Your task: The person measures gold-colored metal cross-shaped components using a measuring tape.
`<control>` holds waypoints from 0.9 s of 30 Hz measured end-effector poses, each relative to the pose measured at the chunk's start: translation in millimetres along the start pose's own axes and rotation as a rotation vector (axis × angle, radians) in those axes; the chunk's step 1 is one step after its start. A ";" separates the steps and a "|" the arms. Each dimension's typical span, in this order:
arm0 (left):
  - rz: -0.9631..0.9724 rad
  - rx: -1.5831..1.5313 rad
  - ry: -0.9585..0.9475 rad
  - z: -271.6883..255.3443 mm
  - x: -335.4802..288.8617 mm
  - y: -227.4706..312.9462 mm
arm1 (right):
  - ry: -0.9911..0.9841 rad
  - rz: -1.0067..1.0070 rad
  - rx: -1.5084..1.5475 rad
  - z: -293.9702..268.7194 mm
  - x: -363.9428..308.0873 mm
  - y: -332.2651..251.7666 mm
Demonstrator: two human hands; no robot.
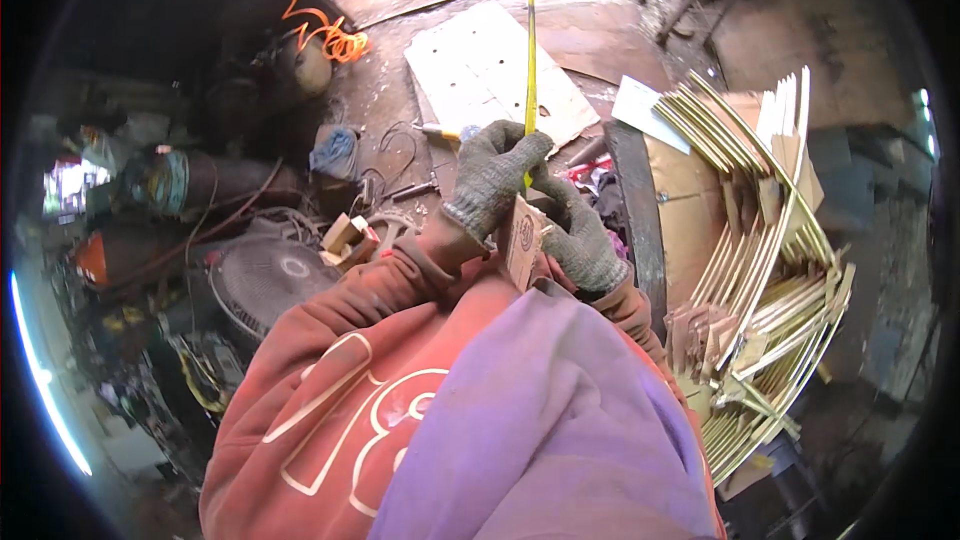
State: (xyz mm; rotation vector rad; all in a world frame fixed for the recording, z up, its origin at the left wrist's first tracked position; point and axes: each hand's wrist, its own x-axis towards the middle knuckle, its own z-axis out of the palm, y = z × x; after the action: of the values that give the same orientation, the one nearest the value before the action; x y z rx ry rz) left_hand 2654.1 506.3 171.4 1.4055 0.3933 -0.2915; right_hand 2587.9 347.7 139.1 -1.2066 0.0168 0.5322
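Note:
Both my hands wear grey knit gloves and meet in front of my chest. My left hand [492, 175] is closed around a long thin yellow strip [530, 40] that runs straight up out of the picture. My right hand [580, 235] grips the lower end of the same strip, just beside a small flat wooden block [521, 237] standing on edge between the two hands. Which hand holds the block I cannot tell. My red sleeves and a purple cloth [540, 420] over my front fill the lower middle.
A big stack of thin wooden frames with yellow edges [770, 260] leans at the right. A white board with holes [490, 70] lies ahead on the floor. At the left are a fan [270, 275], an orange coiled hose [325, 35], wood offcuts [345, 237] and tool clutter.

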 end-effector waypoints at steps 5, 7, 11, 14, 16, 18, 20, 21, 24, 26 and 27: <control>0.055 -0.203 0.073 -49.3 8.3 0.5 | -0.033 0.131 -0.192 -3.6 38.8 14.8; 0.064 -0.096 0.090 -75.1 13.9 15.4 | 0.049 0.217 -0.232 -13.9 55.1 38.4; 0.178 -0.009 0.081 -133.7 31.9 30.1 | 0.207 0.245 -0.849 -80.9 65.5 113.9; 0.202 -0.056 0.183 -185.2 35.7 35.8 | 0.229 0.568 -1.044 -117.8 50.1 151.3; 0.263 -0.046 0.228 -218.8 45.0 33.3 | 0.224 0.744 -1.040 -154.6 45.0 184.3; 0.283 -0.055 0.291 -249.2 45.5 28.0 | 0.218 0.798 -1.013 -157.0 51.5 188.4; 0.300 -0.085 0.363 -272.1 38.1 22.2 | 0.176 0.798 -1.008 -153.9 70.4 184.8; 0.298 -0.078 0.378 -283.7 35.1 13.8 | 0.142 0.788 -1.018 -151.6 82.6 184.5; 0.252 -0.055 0.442 -315.6 15.9 -18.6 | -0.005 0.734 -1.049 -137.6 123.4 186.0; 0.184 0.131 0.486 -323.6 -13.8 -22.1 | -0.101 0.693 -1.072 -128.1 156.8 186.4; 0.144 0.219 0.514 -326.0 -31.2 -27.0 | -0.161 0.671 -1.088 -122.3 176.5 186.5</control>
State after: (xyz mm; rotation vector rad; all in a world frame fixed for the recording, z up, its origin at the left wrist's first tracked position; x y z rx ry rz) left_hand 2584.1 823.6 122.5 1.7132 0.6915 0.1578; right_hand 2700.7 352.8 -122.0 -2.2300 -0.0089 1.3219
